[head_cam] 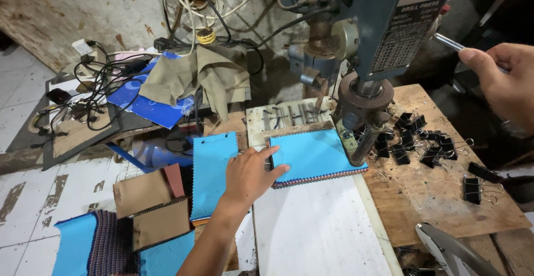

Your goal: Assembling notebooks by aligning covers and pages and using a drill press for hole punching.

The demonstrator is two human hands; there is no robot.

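While the left hand [250, 176] presses flat, fingers spread, on one blue fabric swatch stack [314, 156] under the drill press [384, 37] on the table [439, 198], the right hand [500, 81] grips the metal lever [449, 42], beside about a dozen scattered black binder clips [423, 142].
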